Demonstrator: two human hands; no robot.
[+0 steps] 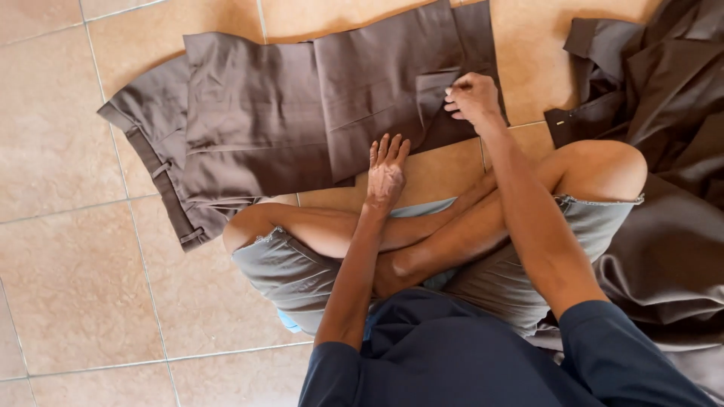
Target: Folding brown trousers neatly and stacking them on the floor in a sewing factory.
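Nearest the camera, dark blue sleeves are framing the view, and just beyond them the person's crossed legs in grey cut-off shorts are resting on the tan tiled floor. Past the knees, the left hand is lying flat with its fingers spread open, the fingertips pressing the near edge of the folded brown trousers down against the floor while the palm is sitting on bare tile. Slightly farther and to the right, the right hand is curling its fingers shut, pinching a small folded flap of the same brown cloth near the trousers' right end. The trousers are lying across the floor directly ahead of the knees, waistband and belt loops pointing to the left, leg panels overlapped toward the right. A heap of more brown fabric is piling up at the right edge, touching the right thigh.

Judging from this, the fold would be coming out cleanest if the flat left hand is holding the lower layer steady while the right is drawing its flap taut and lining its edge with the panel beneath, smoothing wrinkles outward before letting go.
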